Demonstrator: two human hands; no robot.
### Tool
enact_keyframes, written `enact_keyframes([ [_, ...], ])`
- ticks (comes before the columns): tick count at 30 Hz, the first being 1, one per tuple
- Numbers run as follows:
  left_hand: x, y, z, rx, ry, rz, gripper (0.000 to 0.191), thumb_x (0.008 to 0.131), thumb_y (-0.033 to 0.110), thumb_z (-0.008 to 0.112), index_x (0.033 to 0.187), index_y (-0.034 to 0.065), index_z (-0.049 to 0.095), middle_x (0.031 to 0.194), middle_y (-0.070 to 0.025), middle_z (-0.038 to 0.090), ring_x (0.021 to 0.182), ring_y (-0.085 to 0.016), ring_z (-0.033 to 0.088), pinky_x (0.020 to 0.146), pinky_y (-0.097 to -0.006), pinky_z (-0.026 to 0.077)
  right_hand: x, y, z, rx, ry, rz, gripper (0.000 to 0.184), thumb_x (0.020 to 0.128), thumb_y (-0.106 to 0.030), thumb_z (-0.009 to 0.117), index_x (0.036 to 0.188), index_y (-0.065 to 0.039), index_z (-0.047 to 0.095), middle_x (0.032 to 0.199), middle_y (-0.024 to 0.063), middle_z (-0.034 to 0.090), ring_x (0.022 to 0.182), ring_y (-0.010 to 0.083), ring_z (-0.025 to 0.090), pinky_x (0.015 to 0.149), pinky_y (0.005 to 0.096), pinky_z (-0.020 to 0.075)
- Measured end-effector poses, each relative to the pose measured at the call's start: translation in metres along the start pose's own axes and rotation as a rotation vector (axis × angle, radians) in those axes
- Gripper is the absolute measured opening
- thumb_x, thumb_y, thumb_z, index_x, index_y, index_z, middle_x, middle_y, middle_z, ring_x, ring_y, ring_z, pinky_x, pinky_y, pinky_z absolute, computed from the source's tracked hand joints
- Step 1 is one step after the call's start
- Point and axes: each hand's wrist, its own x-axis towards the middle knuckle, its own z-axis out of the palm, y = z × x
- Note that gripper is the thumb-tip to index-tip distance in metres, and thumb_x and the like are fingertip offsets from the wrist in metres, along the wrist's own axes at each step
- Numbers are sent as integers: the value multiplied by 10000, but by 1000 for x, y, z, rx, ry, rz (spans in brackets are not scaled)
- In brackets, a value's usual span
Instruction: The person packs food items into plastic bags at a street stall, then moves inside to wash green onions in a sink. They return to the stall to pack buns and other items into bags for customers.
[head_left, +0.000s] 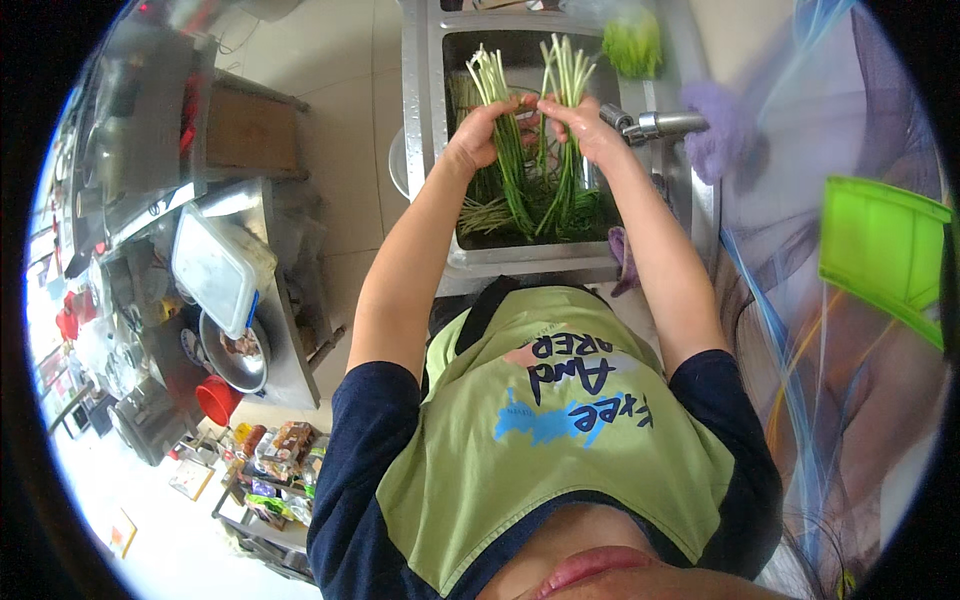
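Each of my hands grips a bunch of long, thin green vegetables that look like Chinese chives, pale stem ends up and green leaves hanging down. My left hand (480, 129) is closed around the left bunch (489, 75). My right hand (583, 129) holds the right bunch (568, 69) a short way to the side. Both hands are above the basin of a stainless steel sink (525, 259). The leaf ends reach down into the basin, where more chives (486, 216) lie. My fingers look wet and are partly hidden by the stalks.
A metal faucet (667, 124) with a purple cloth (712, 131) on it is right of my right hand. Light-green leafy vegetables (634, 45) sit on the sink's far right. A green plastic basket (881, 251) stands farther right. Leftward, a counter (289, 315) bears a metal bowl (234, 356).
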Motion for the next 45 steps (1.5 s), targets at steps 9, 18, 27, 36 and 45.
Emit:
enact_keyframes([
  [9, 6, -7, -19, 236, -16, -55, 295, 910, 249, 529, 1079, 14, 586, 1064, -100, 623, 918, -179, 611, 750, -284, 493, -7, -27, -21, -116, -39, -10, 254, 825, -245, 658, 920, -12, 621, 823, 49, 601, 604, 77, 485, 455, 205, 338],
  [18, 7, -14, 9, 487, -28, 45, 244, 843, 299, 649, 966, 89, 628, 828, 23, 586, 680, -94, 485, 634, -259, 367, -2, -22, -23, -136, -109, -59, 165, 850, -192, 614, 935, -52, 629, 787, 26, 612, 606, 78, 513, 449, 203, 368],
  [27, 1, -10, 12, 258, 103, 94, 177, 855, 223, 623, 923, 61, 611, 774, -2, 578, 650, -106, 501, 620, -270, 425, 5, -7, -29, -336, -35, -49, 227, 841, -232, 630, 947, -33, 600, 723, 3, 565, 593, 69, 500, 468, 214, 392],
  [36, 9, 14, -2, -292, 81, 438, 175, 857, 167, 576, 985, 58, 527, 1050, -76, 628, 674, -152, 541, 628, -280, 459, -13, 33, -45, -282, -154, 99, 226, 868, -228, 599, 1002, -63, 523, 889, 28, 618, 604, 64, 513, 442, 201, 376],
  [45, 7, -17, -35, -116, 473, 348, 147, 878, 145, 518, 942, 13, 528, 812, -98, 594, 674, -188, 569, 604, -323, 436, -1, -16, -69, 211, 136, -66, 175, 843, -144, 597, 950, -8, 576, 872, 120, 637, 710, 192, 612, 586, 288, 486],
])
